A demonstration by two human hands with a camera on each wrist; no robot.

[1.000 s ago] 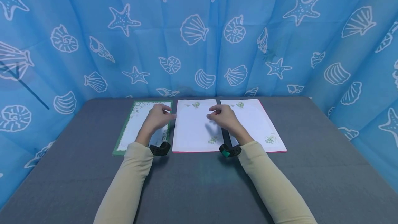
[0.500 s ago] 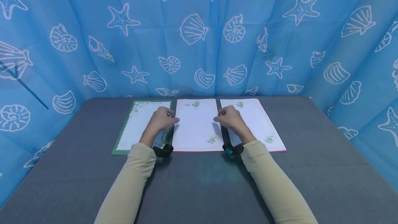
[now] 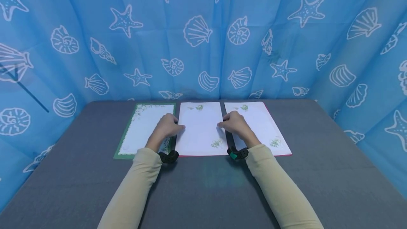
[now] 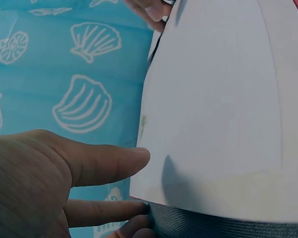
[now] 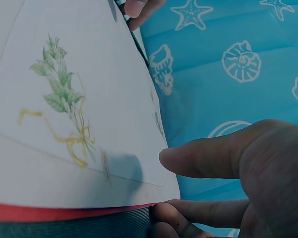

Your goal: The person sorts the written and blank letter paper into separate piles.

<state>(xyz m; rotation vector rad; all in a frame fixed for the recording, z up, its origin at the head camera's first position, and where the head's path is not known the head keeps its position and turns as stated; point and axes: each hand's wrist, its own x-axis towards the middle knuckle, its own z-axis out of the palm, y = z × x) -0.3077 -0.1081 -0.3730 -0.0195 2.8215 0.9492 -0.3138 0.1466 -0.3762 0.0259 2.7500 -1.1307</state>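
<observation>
A white sheet of paper with printed green leaf sprigs (image 3: 201, 130) lies in the middle of a row of three, a red layer showing under its edge. At its left edge is my left hand (image 3: 166, 124); my right hand (image 3: 236, 122) is at its right edge. In the left wrist view the thumb (image 4: 114, 163) extends over the sheet's border, its shadow falling on the paper, with fingers low beside the edge. The right wrist view shows much the same: straight thumb (image 5: 203, 158) over the border, fingertips (image 5: 169, 213) right at the red-backed corner.
To the left lies a green-bordered white sheet (image 3: 140, 133), partly behind my left hand. A second sprig-printed sheet (image 3: 264, 126) with a red edge lies to the right. All lie on a grey cloth-covered table (image 3: 203, 193), before a blue shell-print curtain (image 3: 197, 56).
Both hands have come down toward the table and shifted a little to the right, reaching the middle sheet's two side edges. The sheets have stayed in place.
</observation>
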